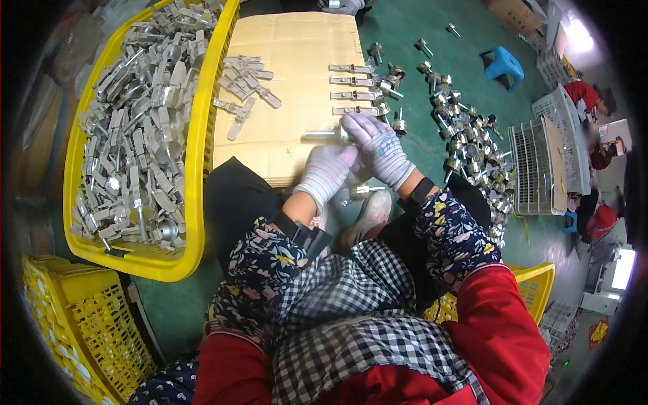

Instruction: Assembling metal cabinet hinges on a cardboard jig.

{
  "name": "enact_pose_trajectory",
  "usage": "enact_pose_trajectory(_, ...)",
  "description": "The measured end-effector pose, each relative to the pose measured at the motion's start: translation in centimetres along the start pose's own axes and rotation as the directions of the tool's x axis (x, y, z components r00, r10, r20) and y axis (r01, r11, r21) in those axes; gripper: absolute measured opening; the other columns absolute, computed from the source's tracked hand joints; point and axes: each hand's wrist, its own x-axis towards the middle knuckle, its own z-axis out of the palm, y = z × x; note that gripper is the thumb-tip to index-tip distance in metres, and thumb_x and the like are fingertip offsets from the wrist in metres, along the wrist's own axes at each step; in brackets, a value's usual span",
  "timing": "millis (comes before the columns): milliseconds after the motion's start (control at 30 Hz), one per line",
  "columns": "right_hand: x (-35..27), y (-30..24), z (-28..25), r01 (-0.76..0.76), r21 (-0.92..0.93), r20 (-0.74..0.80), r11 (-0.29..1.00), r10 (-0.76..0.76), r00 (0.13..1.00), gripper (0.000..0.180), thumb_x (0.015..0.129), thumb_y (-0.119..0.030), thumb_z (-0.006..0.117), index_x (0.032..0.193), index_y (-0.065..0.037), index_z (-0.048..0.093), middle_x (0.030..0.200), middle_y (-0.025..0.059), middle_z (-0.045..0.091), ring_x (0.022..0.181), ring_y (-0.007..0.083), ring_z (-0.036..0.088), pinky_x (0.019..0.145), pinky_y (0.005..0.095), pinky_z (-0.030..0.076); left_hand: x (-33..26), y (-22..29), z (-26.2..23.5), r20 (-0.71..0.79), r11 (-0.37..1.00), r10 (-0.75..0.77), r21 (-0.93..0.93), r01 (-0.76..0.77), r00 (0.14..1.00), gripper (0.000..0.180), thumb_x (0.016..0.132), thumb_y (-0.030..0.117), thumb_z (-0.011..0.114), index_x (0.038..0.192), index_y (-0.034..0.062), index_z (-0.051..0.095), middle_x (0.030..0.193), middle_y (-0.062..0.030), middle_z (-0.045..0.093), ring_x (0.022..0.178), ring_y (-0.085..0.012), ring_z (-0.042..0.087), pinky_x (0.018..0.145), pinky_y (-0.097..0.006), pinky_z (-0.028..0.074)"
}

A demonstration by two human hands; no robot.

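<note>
While two gloved hands meet over a cardboard worktop (290, 54), one studded fitting sits between them

From where I stand, a person brings both hands together at the near right corner of the worktop. The studded fitting (343, 133) is there, its bare rod pointing left. The right hand's (379, 150) grip appears closed, fingers curled over the fitting's broad end. The left hand (325, 172) has bent fingers and its thumb just beside the fitting; blur hides whether that grip has hold of anything.

To do this well, I would judge, the right hand should keep the broad end firm and the rod level, leaving the left free to work; knit gloves may slip on smooth metal.

Counted: one fitting at the hands; four grey levers (352, 82) in a row along the worktop's right edge; perhaps ten more, overlapping, in a heap (243, 81) on its left; one heaped yellow crate (197, 135) beside that, its parts beyond counting; dozens of loose fittings (472, 145) over the green floor (422, 145); one blue stool (503, 66) near them.
</note>
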Motion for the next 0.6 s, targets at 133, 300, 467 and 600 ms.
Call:
enact_pose_trajectory(133,-0.4,0.4,0.1,0.004,-0.043,-0.049,0.999,-0.007,0.999,0.066,0.063,-0.020,0.069,0.121,-0.007,0.042,0.121,0.0158,0.048,0.111,0.0325,0.048,0.091,0.0424,0.040,-1.8,7.7,-1.7,-0.067,0.883,0.438,0.220,-0.415,0.897,0.034,0.085,0.033,0.053,0.073,0.0036,0.062,0.054,-0.0028,0.055,0.047,-0.0125,0.049,0.047,-0.024,0.039)
enact_pose_trajectory(300,0.7,0.0,-0.5,-0.032,0.049,0.037,0.998,0.030,0.999,0.061,0.067,-0.018,0.068,0.122,-0.006,0.047,0.123,0.0129,0.049,0.110,0.0308,0.049,0.093,0.0380,0.040,0.2,8.8,-5.9,0.034,0.691,0.550,0.543,-0.478,0.834,0.051,0.076,0.032,0.065,0.116,0.0020,0.053,0.106,-0.0145,0.058,0.098,-0.0205,0.055,0.087,-0.032,0.043)
enact_pose_trajectory(467,0.6,0.9,-0.3,-0.023,0.136,0.005,0.990,0.022,1.000,0.051,0.073,-0.022,0.069,0.117,-0.002,0.053,0.118,0.0145,0.053,0.107,0.0289,0.053,0.090,0.0359,0.044,1.7,0.8,-3.2,0.093,0.329,0.454,0.907,-0.264,0.886,0.063,0.069,0.038,0.068,0.120,0.0087,0.048,0.118,-0.0118,0.050,0.113,-0.0233,0.044,0.100,-0.037,0.028)
enact_pose_trajectory(600,1.1,1.1,0.0,-0.175,0.484,0.058,0.858,0.168,0.984,0.040,0.080,-0.019,0.065,0.112,0.002,0.056,0.111,0.0145,0.057,0.100,0.0184,0.056,0.082,0.0282,0.047,2.7,0.1,-3.4,0.127,0.362,0.423,0.884,-0.296,0.897,0.069,0.064,0.043,0.071,0.121,0.0100,0.047,0.116,-0.0117,0.050,0.113,-0.0271,0.043,0.100,-0.039,0.028)
